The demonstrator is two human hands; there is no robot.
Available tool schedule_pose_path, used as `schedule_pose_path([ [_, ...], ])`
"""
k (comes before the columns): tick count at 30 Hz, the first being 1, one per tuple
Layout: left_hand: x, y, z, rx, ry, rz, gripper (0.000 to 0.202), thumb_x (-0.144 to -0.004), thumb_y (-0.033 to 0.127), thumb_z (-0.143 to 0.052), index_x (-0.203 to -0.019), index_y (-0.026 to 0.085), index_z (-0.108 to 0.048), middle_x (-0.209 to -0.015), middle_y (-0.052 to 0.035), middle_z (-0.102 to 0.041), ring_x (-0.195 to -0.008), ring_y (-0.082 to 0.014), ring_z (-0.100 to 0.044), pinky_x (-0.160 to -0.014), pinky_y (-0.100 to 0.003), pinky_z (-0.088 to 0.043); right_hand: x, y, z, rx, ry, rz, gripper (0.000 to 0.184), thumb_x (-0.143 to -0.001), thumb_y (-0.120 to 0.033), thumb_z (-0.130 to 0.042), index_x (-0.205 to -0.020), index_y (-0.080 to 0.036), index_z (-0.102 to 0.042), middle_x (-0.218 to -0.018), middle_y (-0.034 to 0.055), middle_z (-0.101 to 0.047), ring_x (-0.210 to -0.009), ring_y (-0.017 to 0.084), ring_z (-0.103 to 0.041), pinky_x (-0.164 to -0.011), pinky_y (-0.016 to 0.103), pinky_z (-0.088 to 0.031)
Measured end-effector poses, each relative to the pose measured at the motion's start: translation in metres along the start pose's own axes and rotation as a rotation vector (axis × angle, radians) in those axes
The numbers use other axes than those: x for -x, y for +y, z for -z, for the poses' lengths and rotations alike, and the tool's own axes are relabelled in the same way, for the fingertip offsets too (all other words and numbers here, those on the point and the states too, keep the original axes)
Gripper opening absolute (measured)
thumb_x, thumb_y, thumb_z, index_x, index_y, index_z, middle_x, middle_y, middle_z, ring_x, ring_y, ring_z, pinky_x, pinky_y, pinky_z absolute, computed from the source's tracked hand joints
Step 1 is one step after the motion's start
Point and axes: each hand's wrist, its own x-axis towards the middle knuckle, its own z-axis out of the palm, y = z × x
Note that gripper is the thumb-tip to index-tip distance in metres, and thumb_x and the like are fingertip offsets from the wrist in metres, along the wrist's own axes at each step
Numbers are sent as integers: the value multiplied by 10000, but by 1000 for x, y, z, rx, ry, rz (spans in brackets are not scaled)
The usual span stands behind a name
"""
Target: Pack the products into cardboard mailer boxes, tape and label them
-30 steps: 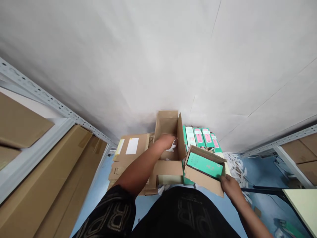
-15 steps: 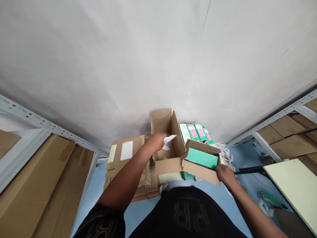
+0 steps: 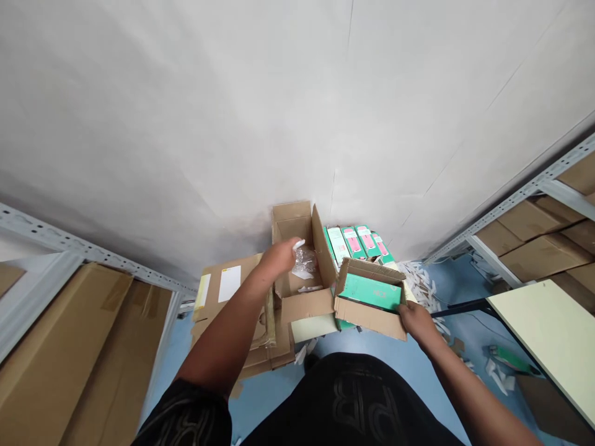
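Observation:
My left hand (image 3: 281, 255) is closed over a tall open cardboard carton (image 3: 292, 212). A small white strip (image 3: 299, 244), perhaps paper, sticks out of its fingers. Inside the carton lie a crumpled clear plastic bag (image 3: 305, 259) and some white scraps. My right hand (image 3: 415, 318) grips the right end of a smaller open cardboard box (image 3: 369, 317), which sits tilted against the carton's right side. In that smaller box lies a flat green box (image 3: 372, 291) with pale lettering. My right fingertips are partly hidden at its edge.
Green boxes with pink labels (image 3: 367, 238) stand in a row by the wall. A closed carton (image 3: 230, 284) lies to the left. Metal shelves with cartons flank both sides. White scraps (image 3: 421, 288) litter the blue floor, and a pale tabletop (image 3: 548, 341) is at right.
My left hand has drawn up and slightly left from the carton's inside. The clear bag and white scraps now show below it. My right hand still holds the smaller box.

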Motion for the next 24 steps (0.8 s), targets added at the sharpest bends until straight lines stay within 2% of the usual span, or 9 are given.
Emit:
schedule_pose_path([
  [2,12,12,7,7,108,37,355,-914,265,-534,-1234,234,-685,-932,-49,-751,-794,-217,-637,-692,-279,-431,-5,4,6,-10,-15,14,327,-887,-345,-440,-786,-169,-696,-787,100,-706,-760,225,-608,-631,286,-354],
  [4,30,38,11,28,197,46,325,-915,284,-508,-1175,219,-693,-850,-14,-720,-732,-193,-604,-664,-268,-428,-11,10,15,-6,-31,34,326,-894,-342,-442,-799,-168,-700,-805,103,-715,-774,223,-615,-630,282,-353],
  [7,60,105,-3,68,179,-192,290,-916,240,-465,-1071,203,-707,-891,-16,-705,-781,-184,-609,-709,-273,-455,-18,23,31,-1,-54,71,323,-902,-329,-446,-833,-160,-712,-850,114,-729,-796,221,-626,-629,277,-351],
  [10,78,187,-52,29,-67,-642,310,-908,171,-480,-1122,211,-700,-1048,-53,-688,-947,-202,-631,-822,-291,-478,-19,46,51,-4,-63,87,319,-908,-316,-453,-872,-156,-726,-889,121,-739,-811,221,-631,-631,275,-344],
  [11,79,212,-73,-21,-134,-725,328,-923,164,-480,-1172,222,-686,-1088,-61,-676,-984,-210,-631,-836,-297,-480,-18,55,57,-8,-64,92,318,-909,-311,-455,-886,-155,-731,-898,122,-743,-818,222,-633,-634,274,-341],
  [14,75,272,-142,-253,-182,-778,325,-945,117,-456,-1182,205,-661,-1042,-83,-664,-954,-240,-635,-825,-338,-478,-11,88,75,-27,-56,112,315,-914,-291,-458,-919,-150,-739,-915,125,-749,-835,223,-640,-646,276,-333],
  [17,69,313,-197,-413,-192,-807,252,-943,116,-494,-1130,175,-652,-1015,-102,-670,-965,-276,-638,-875,-401,-473,-5,130,91,-37,-29,100,311,-919,-283,-466,-921,-140,-742,-917,140,-752,-836,230,-644,-652,286,-320],
  [21,71,360,-229,-339,-288,-900,241,-906,304,-672,-1105,168,-661,-1073,-126,-685,-1060,-314,-631,-959,-465,-473,2,195,113,-61,2,16,310,-924,-279,-470,-941,-138,-746,-958,155,-759,-853,241,-651,-655,296,-315],
  [24,75,388,-240,-107,-219,-935,349,-908,317,-675,-1232,199,-630,-1290,-128,-643,-1284,-319,-545,-1122,-493,-396,7,244,132,-95,29,-72,308,-919,-269,-471,-935,-140,-749,-972,157,-760,-866,244,-656,-659,296,-324],
])
